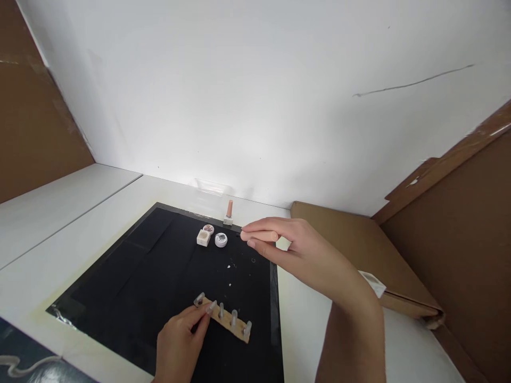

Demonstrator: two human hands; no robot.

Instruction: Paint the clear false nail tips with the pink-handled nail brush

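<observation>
A wooden strip (228,319) with several clear nail tips (234,318) standing along it lies on the black mat. My left hand (179,340) is closed at its left part, thumb and forefinger pinching one of the nail tips (211,307). Above the mat's right edge, my right hand (295,242) is closed around a peach nail polish brush cap (259,235), held nearly level. A small dark bit shows at the cap's left end; the bristles cannot be made out.
A nail polish bottle (228,219) with a peach cap stands at the black mat's (151,271) back edge. Nearby are a square white pot (203,238), a round pot (221,240) and another round pot (208,229). A cardboard box (351,250) lies to the right.
</observation>
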